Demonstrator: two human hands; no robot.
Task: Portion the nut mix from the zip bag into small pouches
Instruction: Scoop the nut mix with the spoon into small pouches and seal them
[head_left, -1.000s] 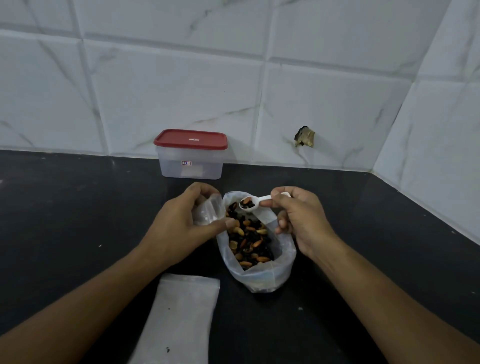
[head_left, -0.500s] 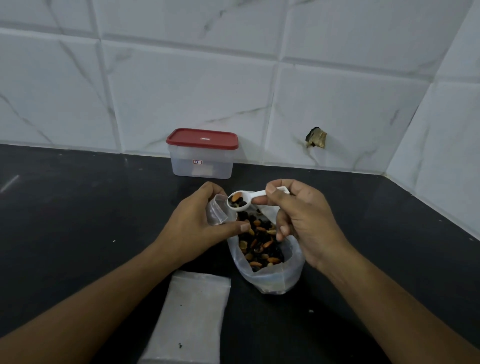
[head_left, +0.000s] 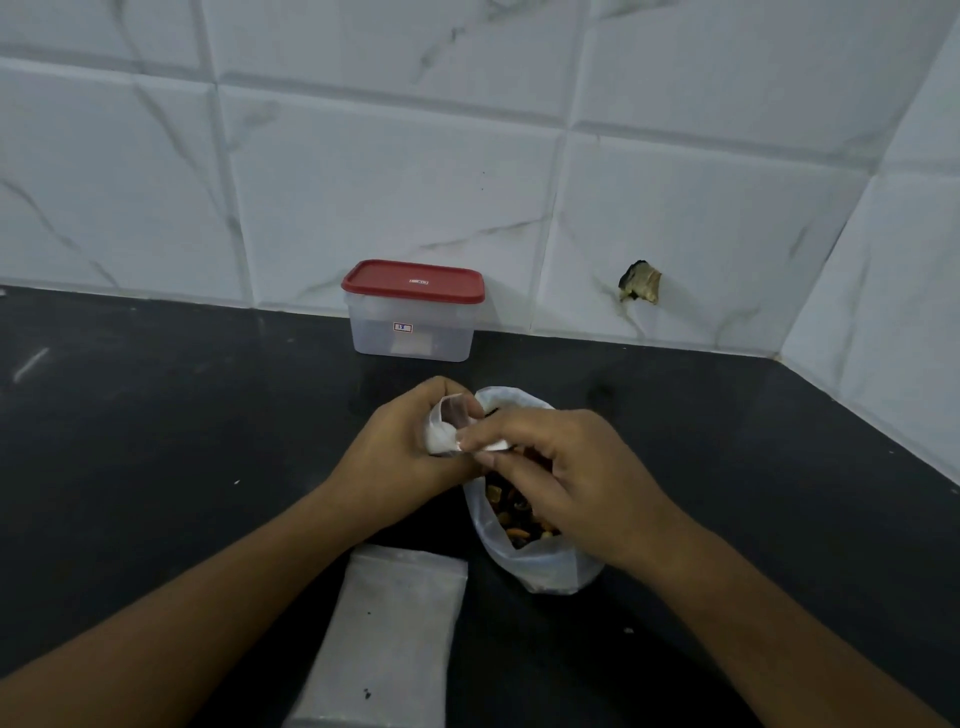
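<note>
Counter (head_left: 156, 441), tub (head_left: 413, 325), right hand (head_left: 566, 478) over probable spoon (head_left: 493, 445)

Left hand (head_left: 400, 457) curled, gripping; right hand (head_left: 566, 478) beside it, fingers pinching.

Container (head_left: 413, 325) behind zip bag (head_left: 540, 566), flat pouches (head_left: 395, 634) left-front of bag

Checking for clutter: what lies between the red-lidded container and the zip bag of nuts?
Head view: only bare black counter between container and zip bag.
</note>
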